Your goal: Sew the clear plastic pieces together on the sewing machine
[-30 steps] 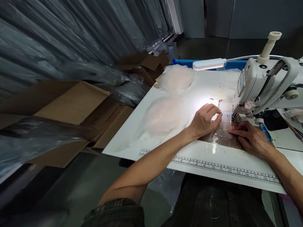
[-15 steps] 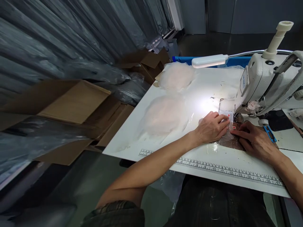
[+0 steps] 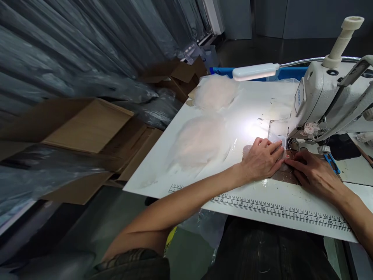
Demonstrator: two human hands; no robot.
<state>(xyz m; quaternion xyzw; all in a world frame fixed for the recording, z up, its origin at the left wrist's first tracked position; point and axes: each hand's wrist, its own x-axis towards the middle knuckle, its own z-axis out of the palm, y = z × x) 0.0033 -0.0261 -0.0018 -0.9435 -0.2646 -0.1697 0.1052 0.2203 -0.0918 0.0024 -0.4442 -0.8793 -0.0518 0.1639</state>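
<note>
A white sewing machine (image 3: 329, 93) stands at the right, its needle and presser foot (image 3: 289, 143) low over the bed. A small piece of sheer whitish fabric (image 3: 273, 137) lies at the foot, mostly covered by my fingers. My left hand (image 3: 262, 158) rests on it from the left, fingers stretched out and lying flat. From the right, my right hand (image 3: 313, 171) pinches the near edge of the fabric between thumb and index finger. The fingertips of both hands almost meet just in front of the foot. Small red marks show near the fingertips.
Two piles of sheer pale pieces (image 3: 201, 142) lie on the white table (image 3: 157, 175). A printed ruler (image 3: 274, 210) runs along its front edge. A lamp (image 3: 255, 72) shines from behind. Blue thread snips (image 3: 332, 163) and a black phone-like slab (image 3: 345, 147) lie right; open cardboard boxes (image 3: 89, 124) stand left.
My left hand has shifted slightly on the fabric, and its fingers now cover more of it near the foot. My right hand stays almost in place. The view has moved slightly.
</note>
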